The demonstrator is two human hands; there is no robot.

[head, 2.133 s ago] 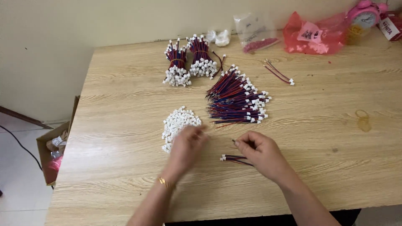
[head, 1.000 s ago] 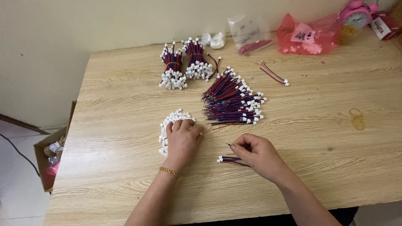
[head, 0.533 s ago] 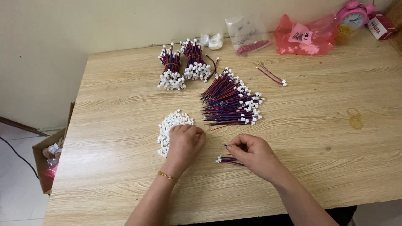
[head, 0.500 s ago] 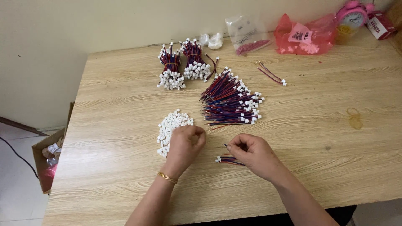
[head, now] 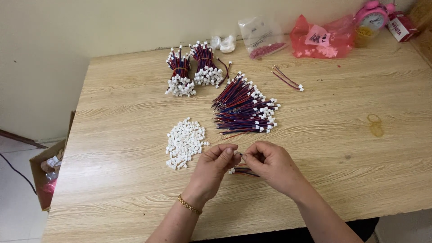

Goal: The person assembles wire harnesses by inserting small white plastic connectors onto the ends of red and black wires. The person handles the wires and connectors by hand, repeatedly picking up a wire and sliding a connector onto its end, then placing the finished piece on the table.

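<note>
Both hands meet at the near-middle of the wooden table (head: 112,103). My left hand (head: 215,167) has thumb and forefinger pressed together at the tips, right where they meet the right hand; whatever sits between them is too small to make out, likely a white connector but I can't tell. My right hand (head: 272,165) is curled, fingertips pinching the end of a short wire lead (head: 243,171), red and dark strands with a white plug at its left end. The rest of the lead lies under both hands, on the table.

Loose pile of white connector housings (head: 185,141) just left and far of the left hand, not touching it. Fanned heap of red-blue wires (head: 245,107) with white plugs beyond the hands, apart from them. Two banded wire bundles (head: 193,69) stand further back, near the far edge. A couple of stray leads (head: 288,78) lie right of those. Far right: pink plastic bag (head: 319,38), pink alarm clock (head: 371,15), clear bag (head: 261,36). Cardboard box (head: 47,180) on the floor, left of the table.
</note>
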